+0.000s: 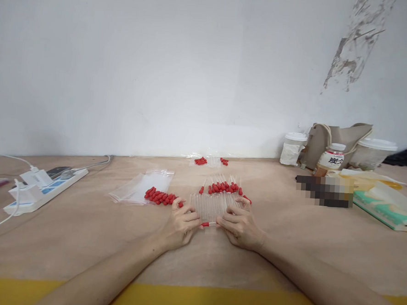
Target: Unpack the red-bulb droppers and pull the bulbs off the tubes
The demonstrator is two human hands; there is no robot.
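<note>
Between my two hands lies a glass dropper with a red rubber bulb (205, 224), held level just above the table. My left hand (185, 221) is closed by the bulb end. My right hand (239, 223) pinches the clear glass tube (213, 224). Behind them a row of clear glass tubes (211, 206) lies side by side, partly covered by my fingers. Loose red rubber bulbs (159, 196) are heaped beside my left hand. Beyond the row, several droppers with red bulbs (224, 187) lie with their tubes pointing away.
Clear plastic bags (135, 185) lie at left, and another bag with red bulbs (200, 161) is by the wall. A power strip (49, 191) with chargers sits far left. At right stand a cup (292, 149), a bottle (330, 159), a paper bag (340, 135) and a tissue pack (386, 207).
</note>
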